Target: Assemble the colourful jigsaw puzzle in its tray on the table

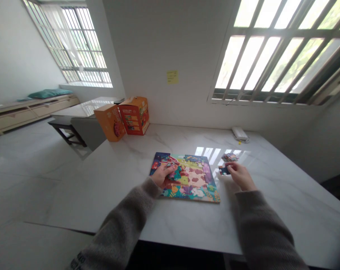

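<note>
A colourful jigsaw puzzle (pixel 198 178) with a farm picture lies flat on the marbled white table (pixel 125 210). Its upper middle shows a gap in the dark border. Over its left part, my left hand (pixel 162 175) is closed on a few puzzle pieces (pixel 175 173), teal and pink on the visible faces. To the right of the puzzle, my right hand (pixel 240 175) pinches a dark blue puzzle piece (pixel 223 170) between thumb and fingers, just above the table. Right behind that piece sits a small pile of puzzle pieces (pixel 230 157).
Two orange boxes (pixel 134 116) stand at the table's back left. A white power strip (pixel 239 133) with a cable lies by the wall at the back right. On the wall hangs a yellow sticky note (pixel 172 77). A dark stool (pixel 68 133) stands beyond the table's left edge.
</note>
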`<state>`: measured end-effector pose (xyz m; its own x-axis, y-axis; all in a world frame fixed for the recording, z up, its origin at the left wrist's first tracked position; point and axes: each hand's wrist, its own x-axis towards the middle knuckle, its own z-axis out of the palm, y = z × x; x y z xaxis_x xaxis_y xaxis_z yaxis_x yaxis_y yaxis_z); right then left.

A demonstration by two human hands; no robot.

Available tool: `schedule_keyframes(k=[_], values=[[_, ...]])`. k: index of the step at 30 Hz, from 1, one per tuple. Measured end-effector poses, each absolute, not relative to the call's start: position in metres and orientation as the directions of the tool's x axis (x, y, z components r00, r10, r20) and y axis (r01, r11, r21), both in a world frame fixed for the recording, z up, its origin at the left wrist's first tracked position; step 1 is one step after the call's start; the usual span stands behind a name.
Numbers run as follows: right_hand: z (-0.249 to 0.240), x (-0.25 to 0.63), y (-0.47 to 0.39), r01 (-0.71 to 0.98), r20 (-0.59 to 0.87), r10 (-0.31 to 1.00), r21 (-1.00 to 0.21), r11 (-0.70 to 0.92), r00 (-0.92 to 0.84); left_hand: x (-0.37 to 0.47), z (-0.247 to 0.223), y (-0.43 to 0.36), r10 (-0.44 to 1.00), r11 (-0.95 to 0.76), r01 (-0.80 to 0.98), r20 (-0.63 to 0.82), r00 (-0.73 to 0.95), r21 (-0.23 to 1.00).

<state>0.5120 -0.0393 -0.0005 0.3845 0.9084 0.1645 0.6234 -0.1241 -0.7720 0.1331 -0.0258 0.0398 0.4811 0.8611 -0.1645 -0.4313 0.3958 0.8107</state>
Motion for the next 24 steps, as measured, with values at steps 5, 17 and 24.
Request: schedule_keyframes(k=[5,17,24], values=[[-0.009,0.521,-0.047,0.834,0.134,0.908,-0.467,-0.295,0.396,0.15,0.034,-0.033,0.886,0.328,-0.428,-0.117,0.448,0.842],[0.032,0.327,-0.069,0.259,0.26,0.956,-0.922,0.287,-0.132,0.161,0.034,-0.037,0.905,0.296,-0.395,-0.123,0.407,0.87],[0.032,0.331,-0.066,-0.053,0.113,0.989,-0.992,0.118,0.098,0.155,0.036,-0.035,0.828,0.431,-0.52,-0.094,0.553,0.737]])
